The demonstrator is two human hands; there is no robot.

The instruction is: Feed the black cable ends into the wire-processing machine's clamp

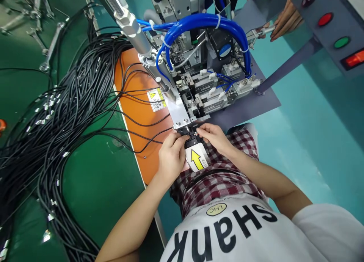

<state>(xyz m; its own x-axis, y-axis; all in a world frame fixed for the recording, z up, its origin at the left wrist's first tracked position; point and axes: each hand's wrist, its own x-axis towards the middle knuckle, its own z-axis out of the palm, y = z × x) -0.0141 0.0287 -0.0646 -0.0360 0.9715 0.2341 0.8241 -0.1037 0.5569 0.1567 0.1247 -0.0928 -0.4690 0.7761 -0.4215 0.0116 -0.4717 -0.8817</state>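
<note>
My left hand (pixel 172 152) is closed in a pinch at the front of a small black fixture block (pixel 193 140) on the machine. A thin black cable (pixel 155 141) runs from the left into this hand and disappears behind its fingers. Across the block, my right hand (pixel 213 136) pinches at the block's upper right corner; whatever is between its fingertips is too small to make out. Just below the block is a white plate with a yellow arrow (pixel 196 159). A metal bracket (pixel 180 116) stands right above my fingertips.
A large bundle of black cables (pixel 85 68) lies on the green table (pixel 99 186). Wrenches (pixel 52 46) lie at the upper left. Blue air hoses (pixel 204 19) arch over the machine. A button panel (pixel 331 34) is at upper right, near another person's hand (pixel 287 19).
</note>
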